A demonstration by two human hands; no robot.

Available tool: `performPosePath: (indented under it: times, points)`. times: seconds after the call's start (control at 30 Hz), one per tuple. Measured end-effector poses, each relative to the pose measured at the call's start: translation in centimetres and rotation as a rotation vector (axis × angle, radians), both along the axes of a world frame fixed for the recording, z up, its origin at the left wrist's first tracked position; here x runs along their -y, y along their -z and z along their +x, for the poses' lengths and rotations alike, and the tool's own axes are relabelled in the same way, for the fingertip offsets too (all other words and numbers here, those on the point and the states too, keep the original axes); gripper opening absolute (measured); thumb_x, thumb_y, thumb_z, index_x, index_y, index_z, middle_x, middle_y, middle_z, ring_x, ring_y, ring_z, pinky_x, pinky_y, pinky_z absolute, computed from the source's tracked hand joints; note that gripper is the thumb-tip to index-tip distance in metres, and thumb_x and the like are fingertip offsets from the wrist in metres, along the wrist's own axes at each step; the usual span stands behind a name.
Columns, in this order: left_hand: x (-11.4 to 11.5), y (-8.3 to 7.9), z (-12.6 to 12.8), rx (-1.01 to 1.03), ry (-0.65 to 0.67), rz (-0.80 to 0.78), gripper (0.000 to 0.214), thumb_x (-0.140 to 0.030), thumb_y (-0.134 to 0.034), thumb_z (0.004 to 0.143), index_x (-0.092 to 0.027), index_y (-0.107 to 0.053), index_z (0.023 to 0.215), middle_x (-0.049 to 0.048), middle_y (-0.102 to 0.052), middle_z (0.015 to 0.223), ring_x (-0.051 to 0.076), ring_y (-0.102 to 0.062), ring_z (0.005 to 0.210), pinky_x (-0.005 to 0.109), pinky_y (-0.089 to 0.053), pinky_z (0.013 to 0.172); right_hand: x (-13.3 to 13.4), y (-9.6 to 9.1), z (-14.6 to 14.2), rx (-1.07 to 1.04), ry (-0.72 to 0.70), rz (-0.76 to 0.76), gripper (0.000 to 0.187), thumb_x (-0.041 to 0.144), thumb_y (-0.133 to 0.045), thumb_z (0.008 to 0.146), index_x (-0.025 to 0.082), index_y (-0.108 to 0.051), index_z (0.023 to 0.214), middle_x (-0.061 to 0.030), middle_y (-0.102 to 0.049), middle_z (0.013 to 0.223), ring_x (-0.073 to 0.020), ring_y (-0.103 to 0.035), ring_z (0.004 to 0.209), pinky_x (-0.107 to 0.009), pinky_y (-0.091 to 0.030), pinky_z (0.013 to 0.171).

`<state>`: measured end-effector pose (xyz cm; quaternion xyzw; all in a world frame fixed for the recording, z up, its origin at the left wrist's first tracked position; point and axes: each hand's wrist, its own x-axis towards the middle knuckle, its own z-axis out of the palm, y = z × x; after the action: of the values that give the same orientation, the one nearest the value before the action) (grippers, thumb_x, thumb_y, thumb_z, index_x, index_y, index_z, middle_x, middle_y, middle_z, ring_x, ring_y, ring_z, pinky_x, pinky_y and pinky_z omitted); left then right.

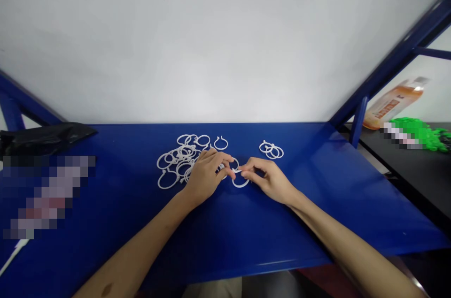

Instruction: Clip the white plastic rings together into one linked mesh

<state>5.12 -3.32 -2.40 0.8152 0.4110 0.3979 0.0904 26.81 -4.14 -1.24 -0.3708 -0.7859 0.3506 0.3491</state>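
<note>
A thin white ring with a small clasp-like gap (241,186) is held low over the blue tabletop, between my two hands. My right hand (269,178) pinches its upper edge between thumb and forefinger. From the other side, the thumb and forefinger of my left hand (207,171) close in on the same ring near its ends. Another ring (234,163) shows just behind the fingertips. Left of and partly beneath my left hand lies a loose pile of several similar white rings (168,179). A single ring (221,143) lies behind that hand.
A few more white rings (275,152) lie apart at the back right of the blue table (225,241). A black plastic bag (45,136) rests at the left. Beyond the right frame post are an orange-labelled bottle (396,103) and bright green pieces (410,131).
</note>
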Motion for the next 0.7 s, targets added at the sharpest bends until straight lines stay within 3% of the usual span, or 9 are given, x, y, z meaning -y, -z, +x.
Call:
performPosePath:
  times: [0.23, 0.43, 0.57, 0.7]
  points:
    - [0.1, 0.5, -0.4, -0.031, 0.012, 0.032, 0.012, -0.013, -0.072, 0.082, -0.023, -0.067, 0.08, -0.0051, -0.071, 0.076, 0.017, -0.06, 0.082, 0.033, -0.043, 0.084, 0.1, -0.3, 0.2, 0.011, -0.12, -0.046, 0.017, 0.032, -0.058, 0.098, 0.02, -0.07, 0.096, -0.0035, -0.071, 0.094, -0.0155, -0.066, 0.084, -0.028, -0.049, 0.075]
    - [0.0, 0.6, -0.1, -0.052, 0.03, 0.1, 0.007, -0.023, -0.072, 0.086, -0.023, -0.066, 0.081, -0.0037, -0.068, 0.076, 0.017, -0.058, 0.08, 0.034, -0.044, 0.084, -0.1, -0.1, 0.2, 0.009, -0.129, 0.025, 0.018, 0.029, -0.055, 0.099, 0.02, -0.071, 0.1, -0.0039, -0.071, 0.093, -0.0154, -0.066, 0.083, -0.028, -0.051, 0.076]
    - [0.2, 0.4, 0.9, -0.158, -0.035, 0.081, 0.017, -0.031, -0.069, 0.089, -0.02, -0.065, 0.101, 0.0021, -0.07, 0.095, 0.021, -0.059, 0.094, 0.037, -0.046, 0.088, -1.7, 0.2, 1.2, 0.022, 0.072, 0.217, 0.019, 0.028, -0.055, 0.099, 0.022, -0.073, 0.103, -0.006, -0.069, 0.098, -0.0172, -0.064, 0.09, -0.031, -0.05, 0.083]
    - [0.3, 0.8, 1.3, -0.317, -0.063, 0.062, 0.031, -0.031, -0.069, 0.087, -0.018, -0.064, 0.115, 0.008, -0.065, 0.114, 0.027, -0.054, 0.108, 0.044, -0.044, 0.095, -4.3, 0.6, 3.9, 0.088, 0.523, 0.265, 0.024, 0.031, -0.055, 0.095, 0.02, -0.075, 0.103, -0.0076, -0.069, 0.095, -0.018, -0.063, 0.079, -0.031, -0.051, 0.075]
